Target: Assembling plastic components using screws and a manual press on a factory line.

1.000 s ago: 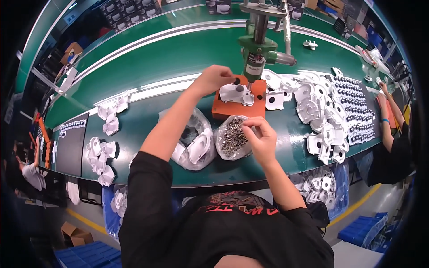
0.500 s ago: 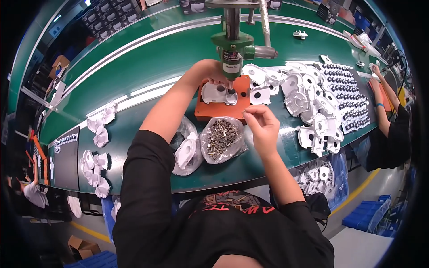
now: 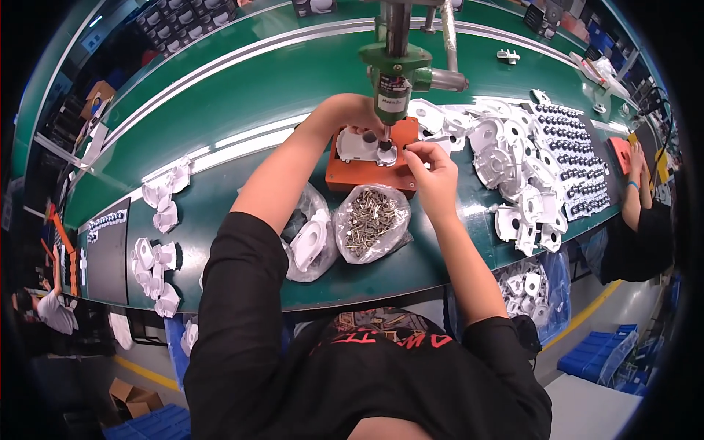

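Note:
A white plastic housing (image 3: 356, 148) lies on an orange fixture block (image 3: 352, 178) under a green press-like machine (image 3: 396, 73). The machine's thin tip comes down to a small black knob (image 3: 385, 145) at the housing's right end. My left hand (image 3: 356, 111) reaches over from the left, its curled fingers at the housing's far edge, partly hidden by the machine. Beside the block's right edge is my right hand (image 3: 434, 167), thumb and forefinger pinched together; whatever is between them is too small to make out. Just in front of the block sits a clear bag of screws (image 3: 372, 222).
A second bag (image 3: 312, 246) with a white part stands left of the screws. White housings (image 3: 506, 158) pile up at the right, beside rows of black knobs (image 3: 576, 161). More white parts (image 3: 155, 271) lie at the left. A co-worker's hand (image 3: 636, 158) is at far right.
My right hand has moved away from above the screw bag, up to the block's right side. My left hand stays at the housing. The co-worker's hand has come down to another orange block.

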`<state>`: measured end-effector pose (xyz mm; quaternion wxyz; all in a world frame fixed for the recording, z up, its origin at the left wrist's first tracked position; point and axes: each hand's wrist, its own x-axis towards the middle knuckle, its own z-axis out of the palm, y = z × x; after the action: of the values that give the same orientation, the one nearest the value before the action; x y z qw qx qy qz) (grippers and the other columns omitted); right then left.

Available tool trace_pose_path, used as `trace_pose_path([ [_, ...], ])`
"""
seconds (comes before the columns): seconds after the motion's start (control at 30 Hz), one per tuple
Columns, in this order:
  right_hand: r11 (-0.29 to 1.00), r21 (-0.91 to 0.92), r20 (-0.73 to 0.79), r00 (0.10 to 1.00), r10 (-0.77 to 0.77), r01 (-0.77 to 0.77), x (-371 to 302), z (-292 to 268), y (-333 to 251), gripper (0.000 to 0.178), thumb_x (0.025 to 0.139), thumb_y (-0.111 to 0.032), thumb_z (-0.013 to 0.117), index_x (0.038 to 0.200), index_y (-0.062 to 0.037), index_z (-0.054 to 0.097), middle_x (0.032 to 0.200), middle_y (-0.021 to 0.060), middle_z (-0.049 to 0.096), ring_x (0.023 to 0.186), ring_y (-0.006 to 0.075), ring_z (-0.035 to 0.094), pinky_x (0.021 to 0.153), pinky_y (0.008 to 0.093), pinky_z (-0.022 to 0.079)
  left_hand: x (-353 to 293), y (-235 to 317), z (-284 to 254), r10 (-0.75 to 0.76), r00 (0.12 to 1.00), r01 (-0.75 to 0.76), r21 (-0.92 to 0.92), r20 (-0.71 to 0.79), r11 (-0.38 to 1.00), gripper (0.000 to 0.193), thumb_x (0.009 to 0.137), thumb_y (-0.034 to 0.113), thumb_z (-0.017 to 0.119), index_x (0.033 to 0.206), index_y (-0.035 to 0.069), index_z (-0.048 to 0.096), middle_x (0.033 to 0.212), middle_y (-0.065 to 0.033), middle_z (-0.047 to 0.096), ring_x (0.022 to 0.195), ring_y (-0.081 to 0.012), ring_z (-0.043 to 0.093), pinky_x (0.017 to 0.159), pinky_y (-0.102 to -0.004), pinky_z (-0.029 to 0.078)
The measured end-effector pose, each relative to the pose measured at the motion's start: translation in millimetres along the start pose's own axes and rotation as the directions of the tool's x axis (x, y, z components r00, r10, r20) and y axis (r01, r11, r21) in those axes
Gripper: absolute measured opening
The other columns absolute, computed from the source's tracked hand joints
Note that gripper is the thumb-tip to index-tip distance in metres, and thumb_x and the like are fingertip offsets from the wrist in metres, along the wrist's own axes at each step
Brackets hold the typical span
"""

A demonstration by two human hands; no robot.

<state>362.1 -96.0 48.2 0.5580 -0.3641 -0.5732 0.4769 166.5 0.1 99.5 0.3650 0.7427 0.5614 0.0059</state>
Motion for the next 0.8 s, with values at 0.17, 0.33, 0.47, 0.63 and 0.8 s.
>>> trace_pose_path([
  [0.17,0.97,-0.23,-0.034,0.995,-0.094,0.084,20.1,4.0,24.5,0.015,0.077,-0.01,0.066,0.086,0.0021,0.064,0.073,0.0061,0.064,0.067,0.01,0.057,0.062,0.0249,0.045,-23.4,4.0,15.7,0.034,0.977,-0.045,-0.05,-0.211,0.998,0.03,0.071,0.023,0.071,0.096,0.008,0.061,0.069,-0.0027,0.06,0.061,-0.0134,0.055,0.056,-0.0281,0.045],
  [0.33,0.953,-0.296,0.047,0.997,-0.054,0.065,39.7,5.7,32.5,0.016,0.076,-0.009,0.065,0.086,0.0029,0.065,0.077,0.0087,0.065,0.069,0.0135,0.061,0.065,0.0258,0.047,-71.3,6.3,53.9,0.025,0.858,-0.13,-0.17,-0.512,0.977,0.038,0.077,0.02,0.065,0.109,0.004,0.052,0.084,-0.0085,0.062,0.077,-0.0178,0.061,0.071,-0.0297,0.048],
  [0.47,0.931,-0.35,0.13,0.989,-0.064,0.106,45.0,6.4,34.5,0.015,0.077,-0.007,0.065,0.086,0.0044,0.065,0.077,0.0072,0.065,0.069,0.0115,0.061,0.064,0.0253,0.048,-97.7,0.9,85.2,0.194,0.776,-0.364,-0.175,-0.6,0.915,0.038,0.081,0.014,0.06,0.114,0.001,0.048,0.115,-0.0165,0.052,0.102,-0.0271,0.059,0.086,-0.0338,0.047],
  [0.63,0.933,-0.352,0.158,0.987,-0.024,0.079,48.9,15.0,35.9,0.016,0.075,-0.007,0.067,0.086,0.0042,0.065,0.077,0.01,0.064,0.068,0.0132,0.061,0.064,0.0258,0.048,-108.0,-3.2,97.8,0.156,0.77,-0.26,-0.081,-0.618,0.962,0.035,0.081,0.018,0.059,0.113,0.003,0.053,0.121,-0.0179,0.049,0.11,-0.0349,0.051,0.093,-0.0387,0.042],
  [0.8,0.84,-0.493,0.217,0.967,-0.135,0.228,46.6,17.6,23.7,0.03,0.073,-0.027,0.065,0.081,0.0022,0.067,0.077,0.0148,0.064,0.072,0.0252,0.062,0.065,0.0343,0.046,-86.8,-24.6,105.2,0.411,0.624,-0.403,0.177,-0.664,0.898,0.026,0.075,0.011,0.055,0.1,0.001,0.06,0.109,-0.0165,0.056,0.103,-0.0347,0.052,0.091,-0.0423,0.041],
])
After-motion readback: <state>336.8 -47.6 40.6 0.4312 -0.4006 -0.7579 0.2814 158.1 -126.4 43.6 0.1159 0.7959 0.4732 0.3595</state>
